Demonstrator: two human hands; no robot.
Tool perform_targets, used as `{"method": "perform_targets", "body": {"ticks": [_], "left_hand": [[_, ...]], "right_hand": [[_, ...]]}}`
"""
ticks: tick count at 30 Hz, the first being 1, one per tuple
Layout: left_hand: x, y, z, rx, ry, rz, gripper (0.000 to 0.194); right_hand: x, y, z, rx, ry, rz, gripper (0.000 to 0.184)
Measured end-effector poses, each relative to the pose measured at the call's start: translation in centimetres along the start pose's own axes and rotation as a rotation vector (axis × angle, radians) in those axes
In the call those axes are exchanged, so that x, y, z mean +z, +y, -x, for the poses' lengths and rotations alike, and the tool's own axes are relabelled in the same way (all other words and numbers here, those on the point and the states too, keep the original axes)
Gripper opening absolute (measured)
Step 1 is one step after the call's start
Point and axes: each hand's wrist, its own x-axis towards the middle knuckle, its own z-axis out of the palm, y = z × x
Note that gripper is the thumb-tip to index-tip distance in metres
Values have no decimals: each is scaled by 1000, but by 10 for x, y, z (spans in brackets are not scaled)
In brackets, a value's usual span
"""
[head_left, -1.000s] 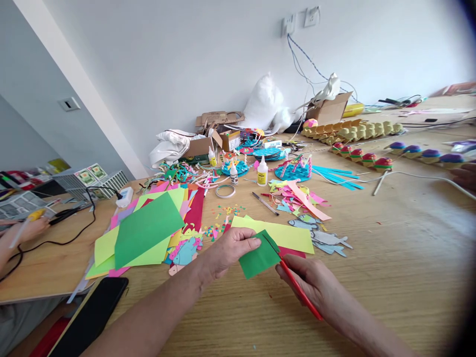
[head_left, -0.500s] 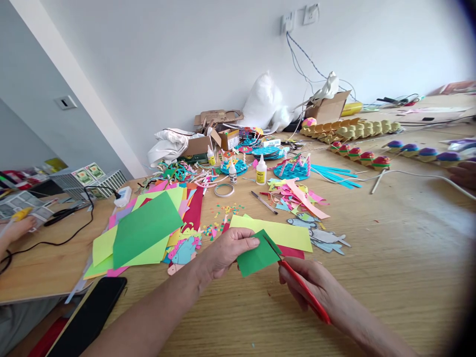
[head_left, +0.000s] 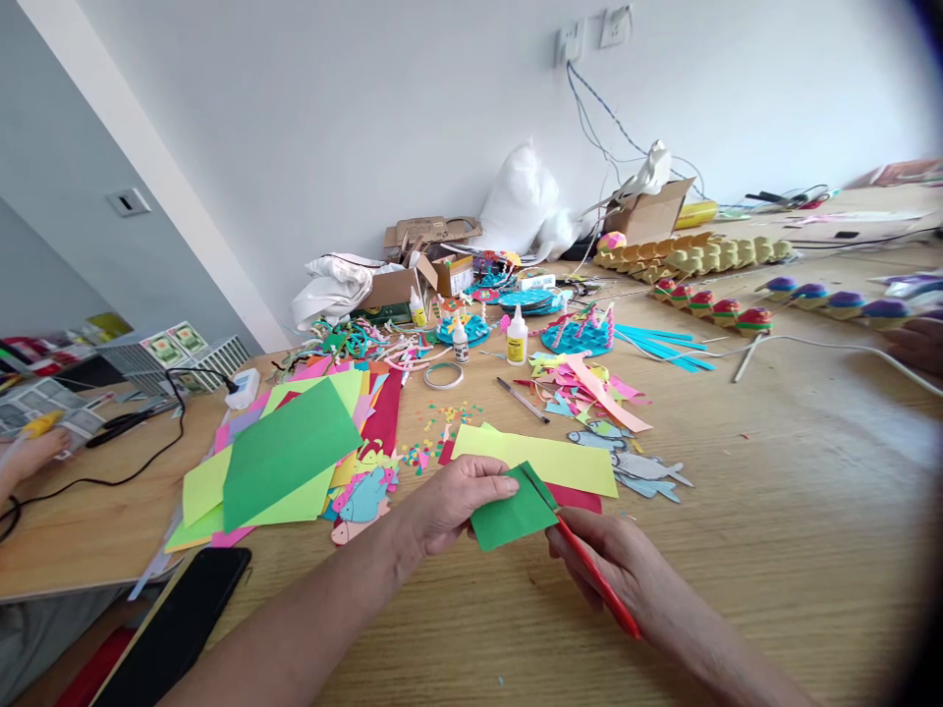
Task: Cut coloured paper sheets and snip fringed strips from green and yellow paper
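My left hand (head_left: 449, 503) pinches a small piece of green paper (head_left: 512, 515) by its left edge, thumb on top, just above the wooden table (head_left: 773, 511). My right hand (head_left: 623, 570) is closed round red-handled scissors (head_left: 593, 574). The dark blades reach up along the paper's upper right edge. A yellow-green sheet (head_left: 549, 460) over a red sheet lies flat just behind the green piece.
A stack of green, yellow and pink sheets (head_left: 284, 452) lies to the left, with paper fish cutouts (head_left: 640, 469), scraps, glue bottles (head_left: 517, 339), a tape ring (head_left: 444, 375) and a pencil (head_left: 523, 401) further back. A black phone (head_left: 184, 619) sits at the near left edge. Other people's hands show at far left (head_left: 29, 454) and far right (head_left: 917, 344).
The green paper and both hands have barely shifted. The scissors' handle dipped lower half a second ago and has come back up a little. The hand at far left moved further left.
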Motion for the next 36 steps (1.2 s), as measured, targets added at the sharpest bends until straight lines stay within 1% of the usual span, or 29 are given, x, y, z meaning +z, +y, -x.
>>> {"method": "perform_targets", "body": {"ticks": [6,9,11,16,20,23,26,28,30,32,36], "left_hand": [[-2,-10,-2,-34,-9,17,32],[-2,-16,-3,-48,-10,22,32],[-1,-19,-2,-63,-11,29,31],[0,-20,0,-92,-47,36,32],[0,-21,1,-90,-64,41,33],[-1,-20,1,-86,-50,43,32],[-5,-18,2,-62,3,10,29],[-7,-16,2,-25,30,-26,30],[-10,-13,3,5,41,-64,31],[-11,-12,4,31,41,-118,32],[-8,-7,3,128,58,-324,31]], "right_hand": [[9,11,5,-19,64,4,36],[14,16,9,21,83,31,40],[16,17,11,48,79,50,42],[17,19,14,64,87,79,42],[17,21,15,111,70,63,43],[15,19,17,177,18,-22,44],[9,16,20,248,-59,-186,46],[4,14,22,253,-105,-303,47],[-2,12,23,214,-121,-386,46],[-6,9,21,174,-73,-418,43],[-9,1,8,107,99,-410,33]]}}
